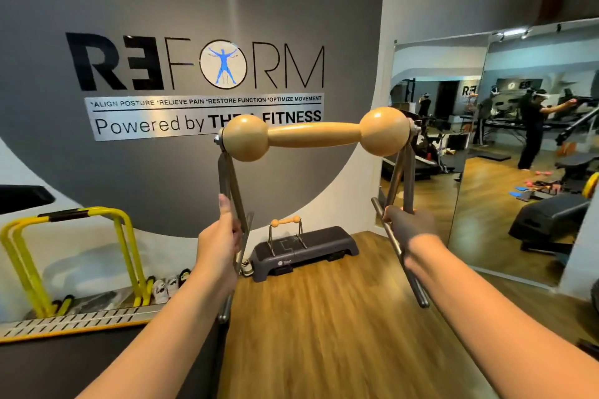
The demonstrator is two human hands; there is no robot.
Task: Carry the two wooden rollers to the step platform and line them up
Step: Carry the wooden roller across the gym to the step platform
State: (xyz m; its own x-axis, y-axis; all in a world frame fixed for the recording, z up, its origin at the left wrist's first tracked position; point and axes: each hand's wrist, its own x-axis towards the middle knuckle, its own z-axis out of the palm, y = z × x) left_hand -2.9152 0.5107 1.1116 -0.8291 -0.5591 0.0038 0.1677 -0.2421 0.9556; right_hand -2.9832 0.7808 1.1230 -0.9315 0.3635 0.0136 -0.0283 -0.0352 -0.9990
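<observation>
Wooden roller [316, 134] carried high and level on its metal frame, left hand [217, 241] and right hand [410, 230] each curled round a leg for balance. Other roller [286, 221] already standing on step platform [337, 240] ahead, by the wall.

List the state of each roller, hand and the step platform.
Carried wooden roller: held up in the air by its metal frame, level.
Second wooden roller: standing upright on the platform.
Step platform: on the floor, bearing one roller.
Left hand: grips the left frame leg.
Right hand: grips the right frame leg.
</observation>
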